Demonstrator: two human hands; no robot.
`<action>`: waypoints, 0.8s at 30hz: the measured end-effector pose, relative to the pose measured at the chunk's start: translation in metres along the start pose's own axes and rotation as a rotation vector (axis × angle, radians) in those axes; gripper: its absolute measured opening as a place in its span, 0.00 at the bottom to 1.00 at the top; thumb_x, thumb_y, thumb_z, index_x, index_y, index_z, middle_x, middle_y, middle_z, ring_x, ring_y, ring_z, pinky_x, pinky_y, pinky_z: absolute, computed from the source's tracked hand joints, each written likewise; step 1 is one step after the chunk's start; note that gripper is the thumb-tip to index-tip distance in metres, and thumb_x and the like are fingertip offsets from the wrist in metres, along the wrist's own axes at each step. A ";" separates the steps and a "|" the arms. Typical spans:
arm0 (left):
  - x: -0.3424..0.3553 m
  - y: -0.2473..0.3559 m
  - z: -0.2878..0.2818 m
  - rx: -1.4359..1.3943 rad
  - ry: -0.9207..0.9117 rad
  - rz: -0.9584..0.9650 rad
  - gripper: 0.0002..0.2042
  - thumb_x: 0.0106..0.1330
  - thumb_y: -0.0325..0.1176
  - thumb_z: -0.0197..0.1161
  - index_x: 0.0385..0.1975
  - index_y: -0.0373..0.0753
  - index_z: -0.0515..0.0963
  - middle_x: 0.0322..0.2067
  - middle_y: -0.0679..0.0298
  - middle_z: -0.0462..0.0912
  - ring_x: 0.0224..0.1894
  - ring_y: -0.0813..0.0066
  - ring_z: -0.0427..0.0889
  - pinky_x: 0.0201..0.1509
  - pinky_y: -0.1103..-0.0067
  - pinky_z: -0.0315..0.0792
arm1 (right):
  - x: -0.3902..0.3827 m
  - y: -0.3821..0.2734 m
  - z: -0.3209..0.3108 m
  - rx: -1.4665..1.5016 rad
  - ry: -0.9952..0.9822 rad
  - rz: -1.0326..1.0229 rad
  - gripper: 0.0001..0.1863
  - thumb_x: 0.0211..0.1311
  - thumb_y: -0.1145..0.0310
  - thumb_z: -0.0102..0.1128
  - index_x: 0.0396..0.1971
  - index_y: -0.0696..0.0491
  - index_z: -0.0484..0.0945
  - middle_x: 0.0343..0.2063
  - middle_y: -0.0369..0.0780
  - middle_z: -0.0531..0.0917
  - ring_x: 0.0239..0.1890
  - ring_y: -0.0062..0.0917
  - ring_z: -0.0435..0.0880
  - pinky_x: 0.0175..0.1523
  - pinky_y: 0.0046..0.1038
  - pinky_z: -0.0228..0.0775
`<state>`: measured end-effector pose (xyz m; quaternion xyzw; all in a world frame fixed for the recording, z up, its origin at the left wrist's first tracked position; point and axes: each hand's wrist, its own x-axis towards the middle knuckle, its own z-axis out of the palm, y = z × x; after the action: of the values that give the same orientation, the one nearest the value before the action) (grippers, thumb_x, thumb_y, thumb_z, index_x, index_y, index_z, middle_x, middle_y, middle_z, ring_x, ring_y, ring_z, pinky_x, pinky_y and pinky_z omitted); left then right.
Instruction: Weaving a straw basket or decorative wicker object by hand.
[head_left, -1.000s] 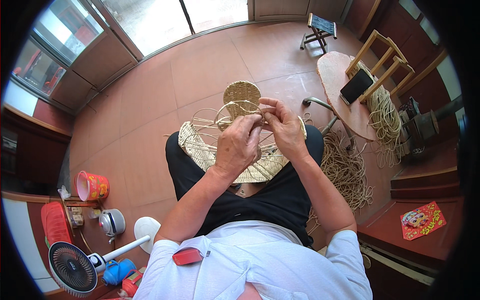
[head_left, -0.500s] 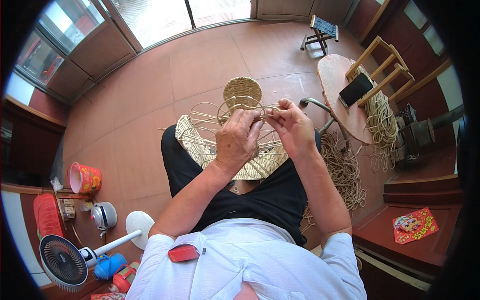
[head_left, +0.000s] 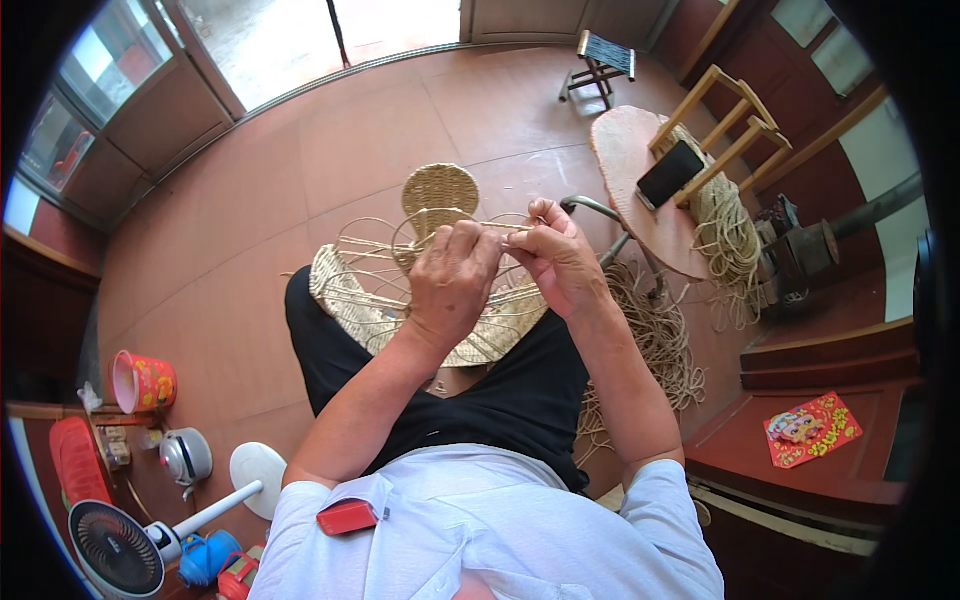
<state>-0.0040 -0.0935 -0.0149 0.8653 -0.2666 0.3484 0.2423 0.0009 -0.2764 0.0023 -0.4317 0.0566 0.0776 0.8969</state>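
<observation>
A straw-coloured woven piece rests between my knees, with many loose loops of cord rising from it. A round woven part stands up at its far side. My left hand, back turned upward, is closed on cords above the middle of the piece. Close beside it on the right, my right hand pinches a thin twisted cord between thumb and fingers. The fingertips of both hands nearly meet, and the exact spot where the cords cross is hidden by them.
Coiled cord hangs over a low oval bench at the right, beside a black phone and a wooden frame. More cord heaps below. A folding stool stands farther off; a fan and bucket are left.
The whole view has shifted, so the scene sits farther left. Both hands keep their hold on the cord, and the fingers have moved slightly.
</observation>
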 end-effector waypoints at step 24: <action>-0.009 -0.023 0.003 -0.029 0.100 -0.013 0.06 0.69 0.32 0.73 0.43 0.46 0.85 0.42 0.71 0.84 0.40 0.72 0.86 0.40 0.73 0.81 | -0.462 -0.254 -0.612 -1.236 1.477 -0.200 0.09 0.79 0.69 0.58 0.49 0.53 0.85 0.33 0.39 0.83 0.29 0.26 0.82 0.31 0.33 0.78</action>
<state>0.0062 -0.0752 -0.0290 0.8449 -0.2538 0.3858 0.2702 -0.4259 -0.9535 -0.1055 -0.7700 0.5182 -0.2738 0.2522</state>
